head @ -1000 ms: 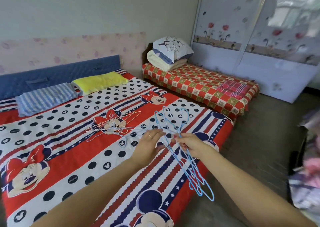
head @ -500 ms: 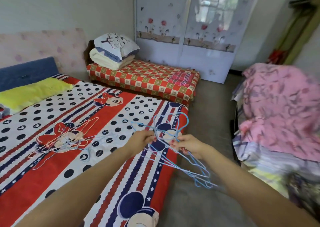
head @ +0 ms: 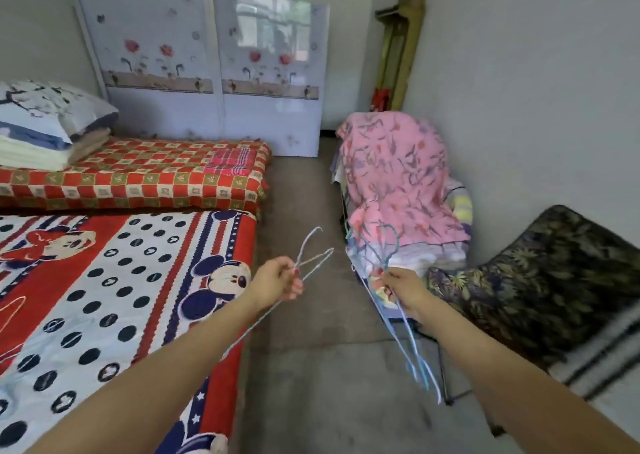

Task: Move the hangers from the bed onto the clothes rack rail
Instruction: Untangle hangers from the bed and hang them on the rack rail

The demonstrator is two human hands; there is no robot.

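Observation:
My left hand (head: pixel 277 280) pinches one thin blue wire hanger (head: pixel 313 256) by its neck, hook pointing up, over the floor beside the cartoon-print bed (head: pixel 121 280). My right hand (head: pixel 398 285) grips a bunch of several blue wire hangers (head: pixel 375 249), their hooks up and their bodies trailing down past my wrist. This bunch hangs just in front of a rack draped with a pink floral cloth (head: pixel 394 176); the rack's rail is hidden under the cloth. An orange hanger (head: pixel 10 311) lies on the bed at the far left edge.
A second bed with a red checked cover (head: pixel 138 176) and stacked pillows stands behind. A white floral wardrobe (head: pixel 207 72) fills the back wall. A dark patterned cushion (head: pixel 540 280) lies at the right by the wall. Grey floor runs between bed and rack.
The view has swung right from the bed toward the pink-draped rack. My hands have drawn apart: the left now holds one hanger separately, the right keeps the bunch.

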